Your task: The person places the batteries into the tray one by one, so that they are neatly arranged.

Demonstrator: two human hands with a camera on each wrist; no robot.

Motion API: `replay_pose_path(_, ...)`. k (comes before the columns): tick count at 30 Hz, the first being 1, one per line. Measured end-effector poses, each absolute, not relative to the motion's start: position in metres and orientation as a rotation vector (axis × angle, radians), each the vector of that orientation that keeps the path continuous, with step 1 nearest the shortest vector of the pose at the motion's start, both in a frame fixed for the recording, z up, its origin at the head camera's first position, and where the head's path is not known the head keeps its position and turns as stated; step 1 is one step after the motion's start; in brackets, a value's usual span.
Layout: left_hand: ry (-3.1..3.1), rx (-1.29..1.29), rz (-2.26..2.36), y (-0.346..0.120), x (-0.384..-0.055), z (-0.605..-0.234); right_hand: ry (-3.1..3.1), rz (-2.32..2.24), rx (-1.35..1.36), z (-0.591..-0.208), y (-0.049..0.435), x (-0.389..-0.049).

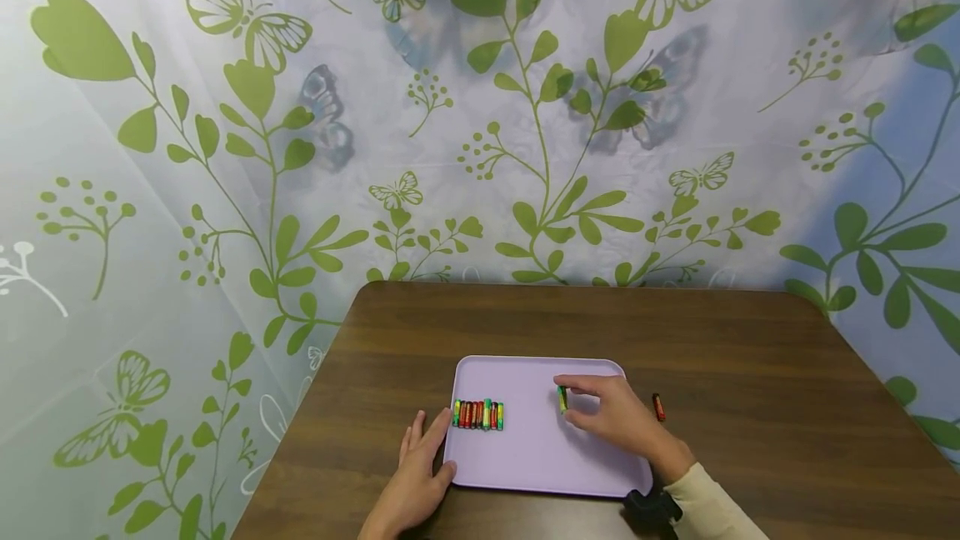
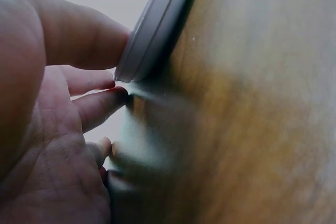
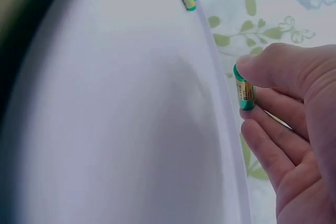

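Observation:
Between the thumb and fingertips of my right hand (image 1: 618, 415) is a green and gold battery (image 3: 245, 88), pinched by its two ends above the tray. A lilac tray (image 1: 517, 465) lies on the table. Along its left side several batteries (image 1: 478, 415), some red and black, some green and gold, stand side by side in a row. My left hand (image 1: 412, 477) rests at the tray's left edge, its thumb and fingers touching the rim (image 2: 152, 30); the fingers are fairly straight.
To the right of the tray a single red and black battery (image 1: 658, 407) lies on the brown wooden table (image 1: 570, 319). A black strap device (image 1: 651, 511) sits at my right wrist. Behind the table hangs a curtain (image 1: 450, 148) printed with leaves and butterflies.

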State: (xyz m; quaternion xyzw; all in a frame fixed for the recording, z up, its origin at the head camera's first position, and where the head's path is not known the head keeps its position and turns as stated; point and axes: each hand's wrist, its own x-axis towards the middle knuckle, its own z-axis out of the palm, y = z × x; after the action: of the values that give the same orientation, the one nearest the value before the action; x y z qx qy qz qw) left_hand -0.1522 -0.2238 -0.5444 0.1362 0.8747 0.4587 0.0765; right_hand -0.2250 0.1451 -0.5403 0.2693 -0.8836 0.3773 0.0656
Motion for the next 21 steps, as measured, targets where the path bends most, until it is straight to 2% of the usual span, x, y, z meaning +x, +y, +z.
replay_pose_path(21, 2.627, 0.435, 1.366, -0.224, -0.154, -0.546, -2.672, 1.29, 0.85, -0.544, 0.076, -0.221)
